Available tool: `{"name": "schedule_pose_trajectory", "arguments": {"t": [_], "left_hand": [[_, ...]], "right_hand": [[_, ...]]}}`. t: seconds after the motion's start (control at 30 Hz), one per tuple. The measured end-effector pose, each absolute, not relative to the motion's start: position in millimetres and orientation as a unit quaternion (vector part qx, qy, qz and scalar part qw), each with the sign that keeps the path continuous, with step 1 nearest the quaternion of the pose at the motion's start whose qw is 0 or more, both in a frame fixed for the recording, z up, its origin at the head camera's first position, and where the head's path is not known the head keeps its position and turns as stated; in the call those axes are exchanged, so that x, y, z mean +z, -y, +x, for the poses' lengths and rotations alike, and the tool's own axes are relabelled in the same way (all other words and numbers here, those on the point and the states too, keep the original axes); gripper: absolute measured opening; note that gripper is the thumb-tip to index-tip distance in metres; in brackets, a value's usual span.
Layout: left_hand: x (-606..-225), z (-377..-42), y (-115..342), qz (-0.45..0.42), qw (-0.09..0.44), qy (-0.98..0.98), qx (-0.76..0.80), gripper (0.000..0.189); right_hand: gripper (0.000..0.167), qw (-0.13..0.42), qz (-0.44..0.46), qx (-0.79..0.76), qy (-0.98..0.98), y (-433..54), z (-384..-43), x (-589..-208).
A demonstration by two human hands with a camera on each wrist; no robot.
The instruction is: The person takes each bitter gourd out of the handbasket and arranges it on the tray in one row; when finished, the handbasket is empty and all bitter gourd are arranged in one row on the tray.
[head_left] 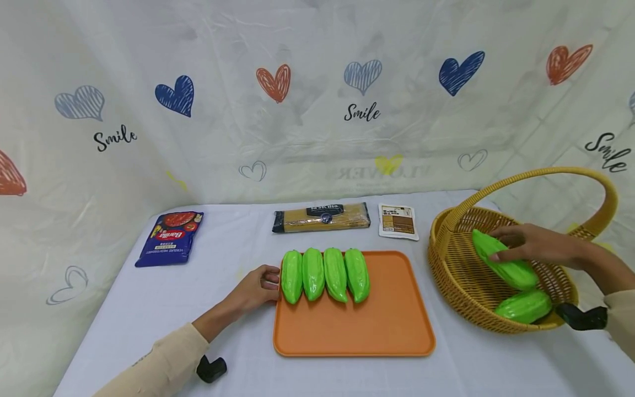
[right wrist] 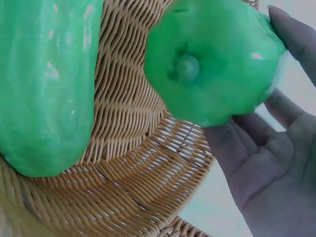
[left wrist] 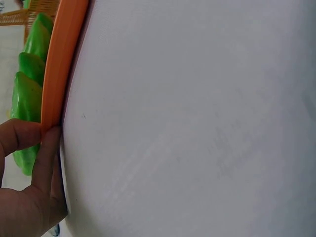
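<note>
My right hand [head_left: 538, 245] grips a glossy green bitter melon [head_left: 508, 270] inside the wicker basket [head_left: 448, 286]. The right wrist view shows its stem end [right wrist: 187, 66], with thumb and fingers around the far side. A second bitter melon [head_left: 525, 306] lies lower in the basket, apart from the hand. My left hand [head_left: 255, 289] pinches the left rim of an orange tray [head_left: 352, 331]; in the left wrist view the thumb lies over the rim [left wrist: 61, 64] and the fingers against its outer side. Several bitter melons [head_left: 313, 274] lie side by side along the tray's upper left part.
Behind the tray lie a pack of spaghetti [head_left: 322, 217] and a small white-and-brown packet [head_left: 398, 221]. A blue Barilla pouch [head_left: 171, 238] is at the far left. The basket's tall handle [head_left: 541, 172] arches over its opening. A printed curtain [head_left: 307, 138] stands behind the white-covered table [head_left: 223, 248].
</note>
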State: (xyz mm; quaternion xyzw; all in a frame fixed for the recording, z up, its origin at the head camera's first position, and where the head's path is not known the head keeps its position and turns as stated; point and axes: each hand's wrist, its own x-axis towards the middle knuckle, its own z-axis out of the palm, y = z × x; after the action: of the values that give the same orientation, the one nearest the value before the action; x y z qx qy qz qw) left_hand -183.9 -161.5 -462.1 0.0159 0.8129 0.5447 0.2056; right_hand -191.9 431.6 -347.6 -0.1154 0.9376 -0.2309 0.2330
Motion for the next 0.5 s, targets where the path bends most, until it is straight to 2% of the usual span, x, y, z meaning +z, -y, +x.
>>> {"name": "schedule_pose_trajectory", "arguments": {"t": [0.2,0.5], "left_hand": [[-462,-184,161,0.019,0.207,-0.814,0.543,0.066],[-462,-185,162,0.016,0.210,-0.818,0.535,0.066]], "right_hand": [[0.080,0.254,-0.087,-0.242,-0.933,-430,-181,-344],[0.076,0.243,-0.089,-0.246,-0.934,-425,-171,-342]]}}
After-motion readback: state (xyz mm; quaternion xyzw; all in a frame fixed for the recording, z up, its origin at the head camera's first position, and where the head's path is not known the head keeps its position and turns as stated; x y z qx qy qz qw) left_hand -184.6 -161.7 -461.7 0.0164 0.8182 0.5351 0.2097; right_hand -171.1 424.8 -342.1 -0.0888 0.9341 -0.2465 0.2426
